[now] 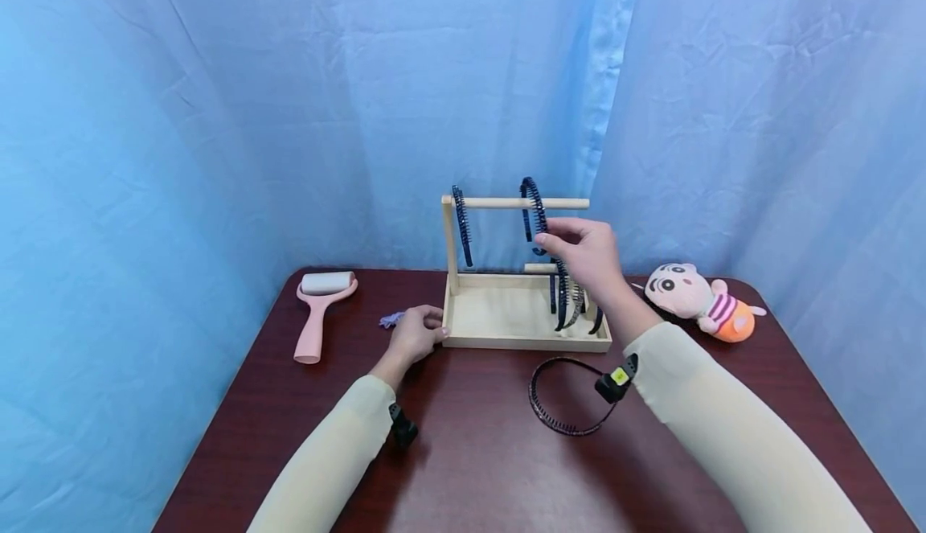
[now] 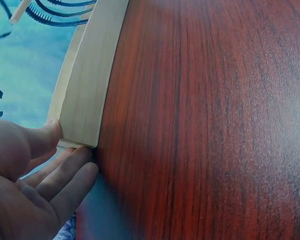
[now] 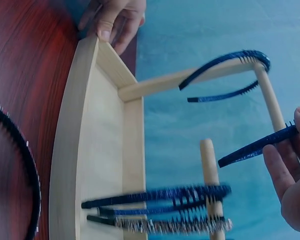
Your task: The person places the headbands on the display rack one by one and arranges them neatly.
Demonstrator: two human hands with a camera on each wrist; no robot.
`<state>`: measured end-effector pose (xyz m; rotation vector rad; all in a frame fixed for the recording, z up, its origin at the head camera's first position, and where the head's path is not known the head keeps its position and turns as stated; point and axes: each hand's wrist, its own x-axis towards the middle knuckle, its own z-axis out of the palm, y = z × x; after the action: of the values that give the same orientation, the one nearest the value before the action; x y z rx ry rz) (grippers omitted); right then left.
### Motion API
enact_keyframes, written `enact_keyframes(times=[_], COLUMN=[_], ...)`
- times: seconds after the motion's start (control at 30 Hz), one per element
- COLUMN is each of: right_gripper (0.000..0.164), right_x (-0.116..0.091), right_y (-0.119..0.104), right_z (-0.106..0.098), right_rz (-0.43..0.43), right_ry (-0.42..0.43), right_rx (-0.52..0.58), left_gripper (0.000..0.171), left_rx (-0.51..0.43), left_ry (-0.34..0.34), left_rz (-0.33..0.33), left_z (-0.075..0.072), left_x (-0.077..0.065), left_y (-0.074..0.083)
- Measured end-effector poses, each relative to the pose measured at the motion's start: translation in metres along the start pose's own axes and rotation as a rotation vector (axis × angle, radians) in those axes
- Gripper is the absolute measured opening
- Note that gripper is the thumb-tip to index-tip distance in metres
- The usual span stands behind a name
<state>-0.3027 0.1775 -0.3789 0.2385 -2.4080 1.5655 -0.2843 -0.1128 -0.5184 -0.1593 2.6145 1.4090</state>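
A wooden headband stand has a tray base, an upper rod and a shorter lower rod. My left hand holds the tray's left front corner, thumb on its wall and fingers at the end. My right hand pinches a dark toothed headband looped around the upper rod, right of its middle. Another dark headband hangs at that rod's left end. Several headbands hang on the lower rod, one speckled silver. The right palm is partly cut off in the right wrist view.
One more headband lies on the dark red table before the stand, by my right wrist. At left are a pink-handled roller and a purple item; at right lies a plush doll. Blue curtains hang behind.
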Motion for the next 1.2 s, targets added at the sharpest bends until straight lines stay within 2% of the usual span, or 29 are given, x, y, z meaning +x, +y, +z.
enact_keyframes(times=[0.3,0.5,0.9,1.2], right_gripper=[0.032,0.033,0.029,0.029], right_x=[0.012,0.016,0.018,0.02], right_y=[-0.007,-0.012,-0.012,-0.012], right_z=[0.045,0.065,0.087,0.092], right_rz=[0.056,0.069,0.099,0.072], right_ry=[-0.064,-0.076,-0.069,-0.056], right_rx=[-0.006,-0.019,0.033,-0.054], left_gripper=[0.034,0.035,0.034,0.036], left_rx=[0.012,0.01,0.022,0.033], left_ry=[-0.006,-0.013,-0.006,-0.013], left_rz=[-0.001,0.001,0.0,0.005], left_z=[-0.001,-0.001,-0.003,-0.003], left_x=[0.002,0.0,-0.001,-0.003], left_y=[0.0,0.0,0.001,0.001])
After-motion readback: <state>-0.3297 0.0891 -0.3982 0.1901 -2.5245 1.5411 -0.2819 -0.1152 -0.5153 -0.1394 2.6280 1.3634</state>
